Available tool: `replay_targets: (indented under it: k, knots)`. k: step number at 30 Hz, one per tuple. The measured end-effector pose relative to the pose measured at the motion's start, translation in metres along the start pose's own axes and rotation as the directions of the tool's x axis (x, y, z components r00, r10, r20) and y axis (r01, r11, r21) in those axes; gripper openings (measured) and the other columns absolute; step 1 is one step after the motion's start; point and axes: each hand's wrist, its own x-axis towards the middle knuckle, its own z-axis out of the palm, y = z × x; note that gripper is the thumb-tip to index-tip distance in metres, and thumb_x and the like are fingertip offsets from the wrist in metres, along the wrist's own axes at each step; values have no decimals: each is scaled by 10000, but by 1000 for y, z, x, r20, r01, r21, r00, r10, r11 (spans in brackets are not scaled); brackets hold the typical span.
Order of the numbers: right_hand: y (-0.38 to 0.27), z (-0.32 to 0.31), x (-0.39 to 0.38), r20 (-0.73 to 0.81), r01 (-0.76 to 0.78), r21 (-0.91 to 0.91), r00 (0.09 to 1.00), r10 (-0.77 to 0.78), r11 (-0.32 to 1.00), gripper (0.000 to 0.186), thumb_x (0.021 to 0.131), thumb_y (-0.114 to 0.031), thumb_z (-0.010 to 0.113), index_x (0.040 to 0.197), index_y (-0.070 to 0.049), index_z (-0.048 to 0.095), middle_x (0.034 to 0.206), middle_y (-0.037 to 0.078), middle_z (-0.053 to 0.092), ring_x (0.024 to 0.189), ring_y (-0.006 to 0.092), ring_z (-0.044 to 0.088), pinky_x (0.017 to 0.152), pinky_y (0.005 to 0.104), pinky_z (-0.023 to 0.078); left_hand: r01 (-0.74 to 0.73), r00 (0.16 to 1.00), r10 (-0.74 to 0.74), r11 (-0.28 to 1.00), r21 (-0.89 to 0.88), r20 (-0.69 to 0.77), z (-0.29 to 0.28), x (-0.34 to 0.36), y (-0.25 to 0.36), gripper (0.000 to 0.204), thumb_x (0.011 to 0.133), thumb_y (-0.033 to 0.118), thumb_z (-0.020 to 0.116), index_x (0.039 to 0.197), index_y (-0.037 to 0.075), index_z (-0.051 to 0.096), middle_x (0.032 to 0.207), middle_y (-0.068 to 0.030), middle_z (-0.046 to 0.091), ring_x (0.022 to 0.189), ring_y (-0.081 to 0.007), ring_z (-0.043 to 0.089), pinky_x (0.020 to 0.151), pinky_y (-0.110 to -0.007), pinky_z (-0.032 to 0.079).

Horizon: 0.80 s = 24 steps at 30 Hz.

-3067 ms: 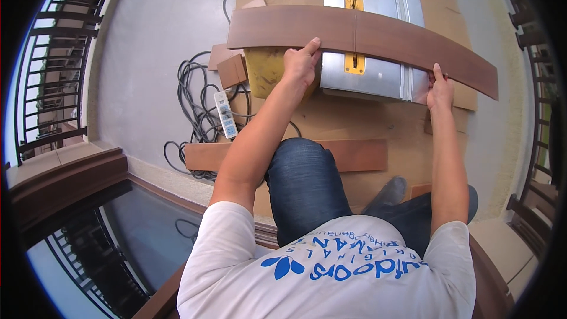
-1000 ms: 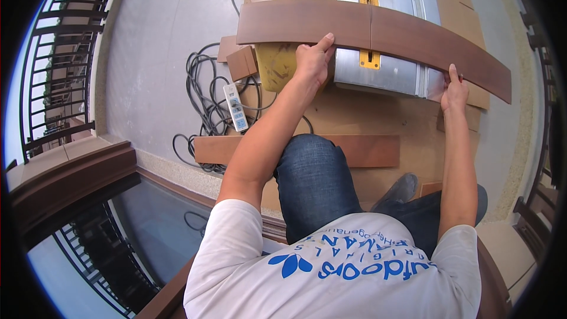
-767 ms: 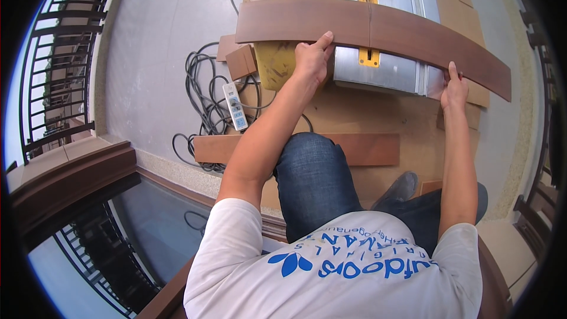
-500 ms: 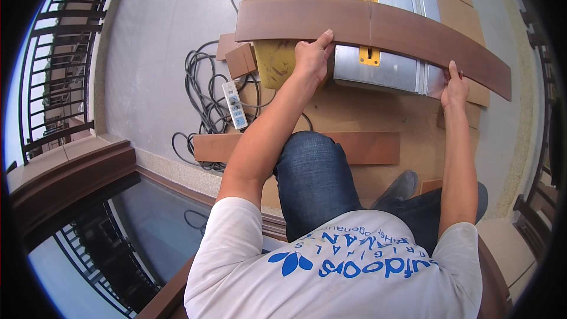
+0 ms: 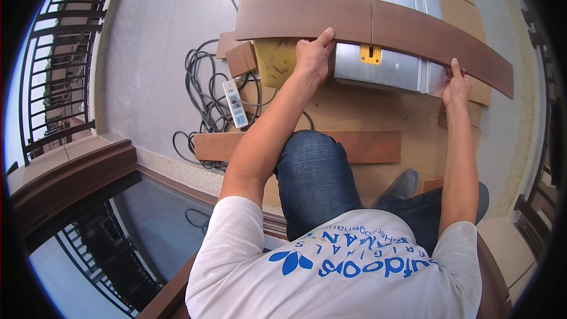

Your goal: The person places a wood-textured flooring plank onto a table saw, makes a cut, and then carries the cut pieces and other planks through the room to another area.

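Observation:
A long brown wooden board (image 5: 295, 15) lies across a silver metal machine (image 5: 378, 77) and over a stained yellow block or container (image 5: 274, 65). A thin line crosses the board in line with the machine's yellow slotted plate (image 5: 371, 54), whose middle is covered by the board. My left hand (image 5: 313, 53) is closed on the board's near edge, left of the plate, thumb on top. My right hand (image 5: 458, 85) grips that same edge further right, beside the machine's right side, thumb up. The fingers under the board are mostly hidden.
Cardboard (image 5: 413, 118) covers the floor under the machine. Coiled black cables (image 5: 204, 106), a white power strip (image 5: 235, 103) and small wood offcuts (image 5: 239, 59) lie at left. Another board (image 5: 369, 145) lies beside my knee. Railings stand both sides; a dark glass pane (image 5: 147, 224) is lower left.
The view has shifted, so the scene sits further right and up than about three seconds ago. My hands keep their grip; the board shows no clear movement against the machine.

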Motion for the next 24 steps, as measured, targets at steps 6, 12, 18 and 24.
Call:
replay_targets:
  k: [6, 12, 18, 24]
  knots:
    - [-1, 4, -1, -1, 11, 15, 1000, -11, 1000, 215, 924, -106, 696, 1096, -11, 610, 988, 42, 641, 793, 146, 613, 685, 292, 519, -5, 1000, 5, 1000, -13, -2, 0, 1, 0, 246, 900, 6, 677, 1124, 12, 576, 1075, -77, 646, 1001, -192, 638, 898, -313, 547]
    - [0, 2, 2, -6, 13, 22, 1000, -13, 1000, 206, 918, -104, 704, 1080, -8, 620, 977, 44, 646, 793, 150, 615, 689, 292, 519, -10, 1000, 10, 999, -35, 4, 1, 2, -1, 250, 899, 3, 676, 1126, 8, 573, 1076, -82, 645, 986, -199, 645, 890, -317, 554]
    - [0, 5, 0, -12, 24, 17, 1000, -24, 1000, 199, 917, -105, 705, 1072, -10, 623, 979, 46, 648, 793, 150, 615, 692, 293, 519, -5, 1000, 6, 998, -59, 9, 0, 4, -1, 252, 897, 1, 678, 1126, 4, 572, 1076, -82, 645, 986, -200, 645, 878, -308, 559]
    - [2, 1, 4, -6, 32, 14, 999, -32, 999, 201, 914, -116, 712, 1061, -13, 622, 963, 43, 647, 788, 147, 613, 684, 289, 516, 6, 1000, -5, 998, -62, 17, 1, 4, -1, 259, 895, 5, 682, 1131, 10, 576, 1075, -75, 648, 986, -192, 644, 876, -304, 557]
